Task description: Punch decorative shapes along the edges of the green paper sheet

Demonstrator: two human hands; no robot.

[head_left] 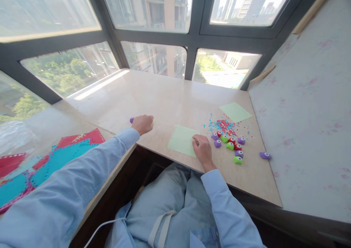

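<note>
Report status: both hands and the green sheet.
Left hand fisted beside a purple punch. Right hand on green sheet. Punch cluster close right.

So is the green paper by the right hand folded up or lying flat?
Lying flat. The green paper is spread on the table, with the right hand resting on its edge.

A single head-worn view looks forward and steeply down from above the person's lap onto the window-sill tabletop (164,98), close at its near edge (no second view shares it), with window panes (153,58) beyond the tabletop's far edge.
</note>
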